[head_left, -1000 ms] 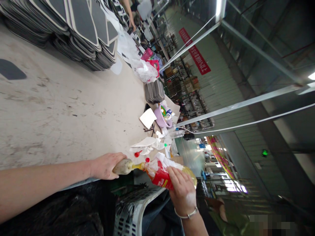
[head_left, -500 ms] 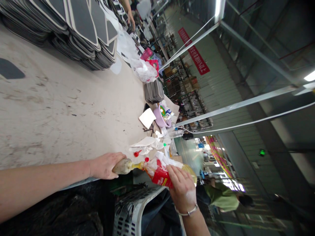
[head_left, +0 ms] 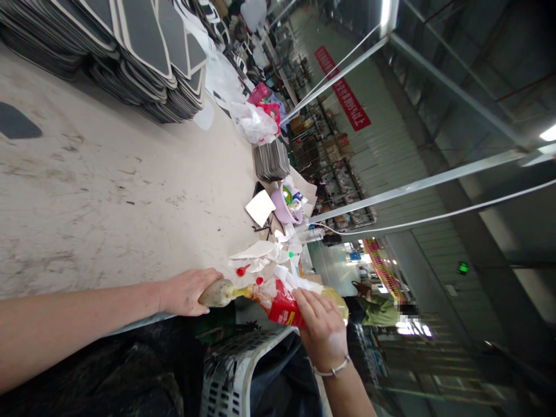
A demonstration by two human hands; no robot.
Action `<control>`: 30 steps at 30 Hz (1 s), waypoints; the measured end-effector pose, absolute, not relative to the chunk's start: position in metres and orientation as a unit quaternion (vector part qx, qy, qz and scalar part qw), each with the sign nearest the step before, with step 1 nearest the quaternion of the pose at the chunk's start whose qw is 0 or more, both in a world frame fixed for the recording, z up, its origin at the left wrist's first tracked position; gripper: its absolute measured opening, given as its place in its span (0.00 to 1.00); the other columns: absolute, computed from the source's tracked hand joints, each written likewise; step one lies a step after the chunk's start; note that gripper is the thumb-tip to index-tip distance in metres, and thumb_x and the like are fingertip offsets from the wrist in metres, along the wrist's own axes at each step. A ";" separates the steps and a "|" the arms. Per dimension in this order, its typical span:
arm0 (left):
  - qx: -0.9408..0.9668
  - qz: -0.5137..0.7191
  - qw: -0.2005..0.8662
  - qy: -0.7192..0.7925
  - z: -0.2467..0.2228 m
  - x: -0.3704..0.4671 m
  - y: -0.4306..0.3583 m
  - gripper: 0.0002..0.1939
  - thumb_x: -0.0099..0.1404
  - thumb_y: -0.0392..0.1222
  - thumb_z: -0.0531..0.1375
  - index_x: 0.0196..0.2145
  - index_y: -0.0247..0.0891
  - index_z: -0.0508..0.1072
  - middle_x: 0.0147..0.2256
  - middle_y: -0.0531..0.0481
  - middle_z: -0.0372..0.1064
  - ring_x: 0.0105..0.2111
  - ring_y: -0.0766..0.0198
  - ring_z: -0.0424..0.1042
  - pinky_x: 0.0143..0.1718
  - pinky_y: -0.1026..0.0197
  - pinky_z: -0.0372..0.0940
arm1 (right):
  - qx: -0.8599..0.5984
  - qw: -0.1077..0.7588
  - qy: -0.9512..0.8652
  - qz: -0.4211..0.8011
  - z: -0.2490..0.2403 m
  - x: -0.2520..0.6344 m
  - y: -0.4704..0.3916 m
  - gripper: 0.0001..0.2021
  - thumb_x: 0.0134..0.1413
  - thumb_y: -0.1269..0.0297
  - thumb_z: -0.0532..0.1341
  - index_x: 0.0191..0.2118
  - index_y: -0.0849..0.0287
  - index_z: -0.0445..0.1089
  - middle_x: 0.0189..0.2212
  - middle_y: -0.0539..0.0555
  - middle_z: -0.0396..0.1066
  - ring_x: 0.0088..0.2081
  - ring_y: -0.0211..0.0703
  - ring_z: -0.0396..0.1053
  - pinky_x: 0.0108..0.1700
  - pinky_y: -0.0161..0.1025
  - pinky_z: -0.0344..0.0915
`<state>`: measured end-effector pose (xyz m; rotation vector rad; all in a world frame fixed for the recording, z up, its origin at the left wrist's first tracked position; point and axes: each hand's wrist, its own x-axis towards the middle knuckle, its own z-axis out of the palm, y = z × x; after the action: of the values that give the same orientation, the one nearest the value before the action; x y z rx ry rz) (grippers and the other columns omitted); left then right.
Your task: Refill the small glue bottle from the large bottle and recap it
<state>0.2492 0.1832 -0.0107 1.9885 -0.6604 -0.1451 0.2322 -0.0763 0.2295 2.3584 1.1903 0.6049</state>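
The left hand (head_left: 187,292) curls its grip around a small cloudy bottle (head_left: 216,293) at lower centre, beside the edge of the worktop (head_left: 174,214). The right hand (head_left: 322,330) wraps its grip around a red-labelled bottle (head_left: 284,306) (yellow liquid shows inside), its neck meeting the small one's. A white basket (head_left: 243,376) sits at bottom centre; dark panels (head_left: 143,40) stack at upper left.

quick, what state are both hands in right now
Left hand: closed around a small, smudged bottle.
Right hand: closed around a larger bottle with a red label.
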 end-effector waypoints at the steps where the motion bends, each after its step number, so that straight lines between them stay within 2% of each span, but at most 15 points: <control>1: 0.821 -0.059 0.499 -0.273 -0.011 0.249 0.183 0.33 0.50 0.43 0.65 0.54 0.32 0.66 0.51 0.38 0.69 0.50 0.47 0.69 0.56 0.47 0.62 | 0.850 0.213 0.430 0.217 0.230 0.232 -0.076 0.14 0.64 0.72 0.52 0.49 0.60 0.72 0.43 0.55 0.79 0.44 0.45 0.72 0.47 0.42 0.59; 30: 0.818 -0.061 0.498 -0.280 -0.009 0.251 0.183 0.35 0.52 0.43 0.65 0.56 0.31 0.63 0.53 0.38 0.68 0.52 0.48 0.68 0.58 0.49 0.61 | 0.846 0.227 0.433 0.213 0.235 0.234 -0.069 0.14 0.66 0.70 0.51 0.49 0.59 0.71 0.43 0.54 0.79 0.43 0.45 0.72 0.47 0.42 0.59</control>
<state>0.2505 0.1831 -0.0088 1.9798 -0.6780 -0.1481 0.2340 -0.0691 0.2349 2.3304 1.1939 0.5862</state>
